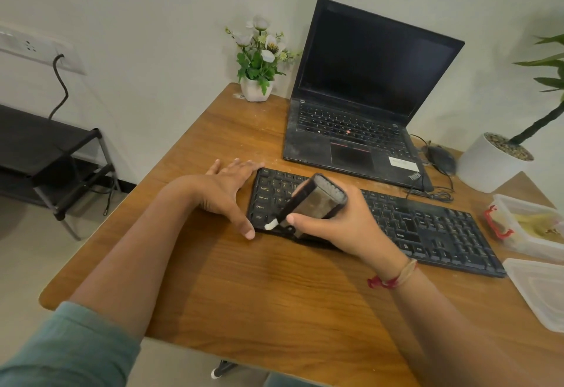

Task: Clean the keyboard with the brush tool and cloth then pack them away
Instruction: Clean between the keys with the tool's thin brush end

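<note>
Right hand [341, 228], wrist bent, fingers clenched around a black rectangular brush tool [314, 200] whose white tip [270, 225] meets the lower-left corner keys of the long black plastic keyboard [427, 225] lying on the brown wooden table [274, 289]. Left hand [227, 191], forearm extended, fingers released and spread, thumb bracing the keyboard's left edge.

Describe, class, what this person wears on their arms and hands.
The left arm has a teal-green sleeve pushed up above the bare forearm. The right wrist carries a red thread and a tan band. Both hands, left and right, are bare, without gloves or visible rings.
</note>
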`<act>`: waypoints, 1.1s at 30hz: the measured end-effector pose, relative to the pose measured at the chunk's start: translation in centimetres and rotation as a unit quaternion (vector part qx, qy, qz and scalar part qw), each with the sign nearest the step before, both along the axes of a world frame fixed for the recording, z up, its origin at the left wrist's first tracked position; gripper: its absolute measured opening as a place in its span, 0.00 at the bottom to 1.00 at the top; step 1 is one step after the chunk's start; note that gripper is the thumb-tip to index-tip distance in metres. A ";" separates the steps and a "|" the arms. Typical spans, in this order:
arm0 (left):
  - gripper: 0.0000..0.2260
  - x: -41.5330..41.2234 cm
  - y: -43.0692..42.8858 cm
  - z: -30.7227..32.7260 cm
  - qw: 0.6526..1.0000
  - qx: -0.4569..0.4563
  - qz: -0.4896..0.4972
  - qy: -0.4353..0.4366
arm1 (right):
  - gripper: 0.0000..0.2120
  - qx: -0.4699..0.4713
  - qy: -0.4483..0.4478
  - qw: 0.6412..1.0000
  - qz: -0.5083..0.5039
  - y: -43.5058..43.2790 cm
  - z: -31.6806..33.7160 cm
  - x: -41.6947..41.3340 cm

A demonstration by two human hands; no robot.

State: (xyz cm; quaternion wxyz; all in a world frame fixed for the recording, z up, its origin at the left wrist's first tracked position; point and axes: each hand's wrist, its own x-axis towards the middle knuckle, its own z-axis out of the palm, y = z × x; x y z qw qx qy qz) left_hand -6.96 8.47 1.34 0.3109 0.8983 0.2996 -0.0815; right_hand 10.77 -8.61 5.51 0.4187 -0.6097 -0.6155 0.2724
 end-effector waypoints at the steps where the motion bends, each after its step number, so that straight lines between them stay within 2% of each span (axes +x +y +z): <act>1: 0.66 0.0 0.0 0.0 1.000 -0.004 -0.001 -0.001 | 0.16 -0.015 -0.004 1.000 -0.007 -0.4 0.3 0.7; 6: 0.65 0.1 -0.2 0.2 1.000 -0.003 0.001 0.001 | 0.10 -0.066 -0.060 0.996 -0.016 -0.9 2.4 2.5; 9: 0.64 0.0 -0.3 0.3 1.000 -0.004 0.001 -0.001 | 0.11 -0.017 -0.043 0.998 -0.040 0.6 2.8 1.1; 12: 0.64 0.0 -0.3 0.3 1.000 -0.001 0.000 -0.002 | 0.13 0.068 -0.006 0.988 -0.141 3.6 2.0 0.1; 15: 0.64 0.1 -0.2 0.2 1.000 0.000 0.001 -0.002 | 0.12 0.097 -0.010 0.977 -0.191 6.4 0.8 -0.1; 20: 0.63 0.2 -0.3 0.1 1.000 -0.001 0.002 -0.001 | 0.12 0.101 -0.038 0.977 -0.186 7.4 -1.1 -0.3; 24: 0.64 0.3 -0.3 0.1 1.000 -0.003 0.005 -0.002 | 0.13 0.104 -0.081 0.977 -0.170 7.2 -0.8 -0.7; 33: 0.64 0.2 -0.3 0.1 1.000 0.001 0.008 0.001 | 0.10 0.105 -0.115 0.978 -0.136 6.0 -0.2 -1.1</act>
